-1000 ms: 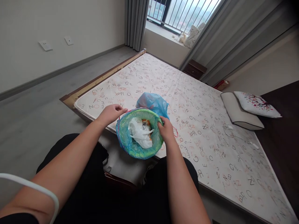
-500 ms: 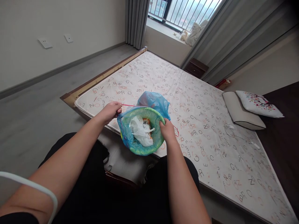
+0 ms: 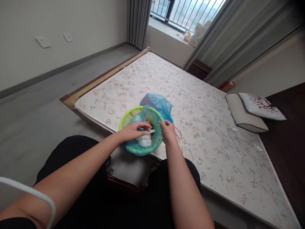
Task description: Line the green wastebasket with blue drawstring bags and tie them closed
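Observation:
A yellow-green plastic basket (image 3: pixel 123 121) with slatted walls stands at the near edge of the bed. Its blue-green bin bag (image 3: pixel 156 115) still covers the right and lower rim but is off the upper left rim. Inside lies a crumpled white plastic bag (image 3: pixel 145 141) with something orange-brown beside it. My left hand (image 3: pixel 133 131) reaches over the basket, fingers and thumb apart, close above the white bag's handle. At the right rim my right hand (image 3: pixel 168 131) pinches the bin bag's edge. A second blue bag (image 3: pixel 157 103) with a red drawstring (image 3: pixel 178 132) lies behind the basket.
The basket is between my knees and a bed with a letter-printed mattress (image 3: pixel 202 143). A beige cushion (image 3: pixel 245 113) and a tree-print pillow (image 3: pixel 262 106) lie at its right. A white cable (image 3: pixel 35 189) crosses my left forearm.
My left hand has let go of the red drawstring and moved right, over the basket. The bag has come off the upper left rim, baring the slats. My right hand stays at the rim.

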Available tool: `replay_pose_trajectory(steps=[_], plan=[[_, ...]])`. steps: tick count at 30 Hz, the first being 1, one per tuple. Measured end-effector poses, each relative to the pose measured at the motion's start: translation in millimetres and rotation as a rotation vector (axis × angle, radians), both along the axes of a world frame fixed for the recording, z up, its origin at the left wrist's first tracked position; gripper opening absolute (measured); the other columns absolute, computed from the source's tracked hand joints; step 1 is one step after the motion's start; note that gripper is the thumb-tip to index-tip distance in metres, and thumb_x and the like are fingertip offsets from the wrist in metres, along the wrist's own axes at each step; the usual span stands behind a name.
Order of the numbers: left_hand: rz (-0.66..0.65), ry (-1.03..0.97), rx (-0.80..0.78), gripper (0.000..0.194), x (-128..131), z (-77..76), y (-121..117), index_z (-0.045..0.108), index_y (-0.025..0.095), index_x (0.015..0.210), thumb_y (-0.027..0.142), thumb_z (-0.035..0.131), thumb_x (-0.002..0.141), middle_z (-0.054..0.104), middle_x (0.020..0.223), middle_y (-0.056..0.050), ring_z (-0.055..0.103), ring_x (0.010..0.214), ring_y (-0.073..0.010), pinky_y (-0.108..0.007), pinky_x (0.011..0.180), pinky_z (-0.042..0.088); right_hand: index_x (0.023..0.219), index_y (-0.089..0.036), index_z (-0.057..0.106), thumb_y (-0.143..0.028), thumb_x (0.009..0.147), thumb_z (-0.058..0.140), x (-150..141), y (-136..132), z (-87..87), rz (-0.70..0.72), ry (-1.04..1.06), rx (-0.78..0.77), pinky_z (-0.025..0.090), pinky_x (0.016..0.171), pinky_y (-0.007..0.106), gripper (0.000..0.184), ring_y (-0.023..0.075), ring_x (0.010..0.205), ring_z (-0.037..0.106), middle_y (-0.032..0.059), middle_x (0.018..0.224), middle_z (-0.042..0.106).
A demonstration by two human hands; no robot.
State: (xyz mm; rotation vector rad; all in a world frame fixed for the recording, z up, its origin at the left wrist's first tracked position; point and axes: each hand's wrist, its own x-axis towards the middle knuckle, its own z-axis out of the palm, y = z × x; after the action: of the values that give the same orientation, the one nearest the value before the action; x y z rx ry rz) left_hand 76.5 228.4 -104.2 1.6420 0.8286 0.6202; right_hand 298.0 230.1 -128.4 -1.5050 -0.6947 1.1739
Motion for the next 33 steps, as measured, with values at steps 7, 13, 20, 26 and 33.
replay_pose_trajectory(steps=[7, 13, 20, 26, 33], plan=[[0.041, 0.236, 0.278, 0.077, 21.3, -16.0, -15.9, 0.055, 0.022, 0.147, 0.053, 0.077, 0.081, 0.059, 0.147, -0.016, 0.054, 0.137, -0.0353, -0.05, 0.116, 0.043, 0.094, -0.021, 0.064, -0.049, 0.071, 0.084, -25.9, 1.7, 1.4, 0.135, 0.429, -0.001, 0.056, 0.069, 0.028, 0.041, 0.0149, 0.076, 0.066, -0.0002, 0.086, 0.072], [0.04, 0.236, 0.309, 0.074, 17.9, -24.2, -9.8, 0.051, 0.022, 0.151, 0.047, 0.073, 0.085, 0.057, 0.149, -0.015, 0.053, 0.138, -0.0356, -0.05, 0.117, 0.043, 0.09, -0.022, 0.067, -0.04, 0.068, 0.089, -23.5, -0.2, 4.0, 0.279, 0.438, -0.046, 0.052, 0.062, 0.021, 0.036, 0.0107, 0.073, 0.064, -0.0028, 0.084, 0.071], [0.199, 0.282, 0.287, 0.074, 5.9, -9.8, -0.6, 0.052, 0.018, 0.15, 0.048, 0.072, 0.085, 0.057, 0.15, -0.014, 0.054, 0.137, -0.0337, -0.046, 0.118, 0.041, 0.087, -0.023, 0.059, -0.033, 0.069, 0.087, -4.9, -1.0, 19.0, 0.189, 0.468, 0.002, 0.055, 0.064, 0.024, 0.035, 0.0117, 0.07, 0.063, -0.0043, 0.078, 0.066], [0.324, 0.236, 0.366, 0.076, -3.1, 1.6, 8.5, 0.049, 0.023, 0.153, 0.042, 0.075, 0.084, 0.067, 0.125, -0.008, 0.063, 0.117, -0.0256, -0.041, 0.112, 0.045, 0.091, -0.024, 0.057, -0.034, 0.072, 0.084, 0.6, -1.8, 26.2, 0.196, 0.497, 0.107, 0.052, 0.055, 0.024, 0.034, 0.0113, 0.063, 0.059, -0.0049, 0.078, 0.062], [0.243, 0.271, 0.351, 0.05, -1.1, 4.1, 5.1, 0.068, 0.028, 0.137, 0.041, 0.068, 0.089, 0.065, 0.123, -0.009, 0.061, 0.115, -0.0265, -0.041, 0.108, 0.047, 0.094, -0.024, 0.059, -0.027, 0.071, 0.078, 0.6, 1.0, 26.5, 0.136, 0.451, 0.135, 0.05, 0.051, 0.023, 0.03, 0.0105, 0.061, 0.057, -0.0051, 0.078, 0.061]])
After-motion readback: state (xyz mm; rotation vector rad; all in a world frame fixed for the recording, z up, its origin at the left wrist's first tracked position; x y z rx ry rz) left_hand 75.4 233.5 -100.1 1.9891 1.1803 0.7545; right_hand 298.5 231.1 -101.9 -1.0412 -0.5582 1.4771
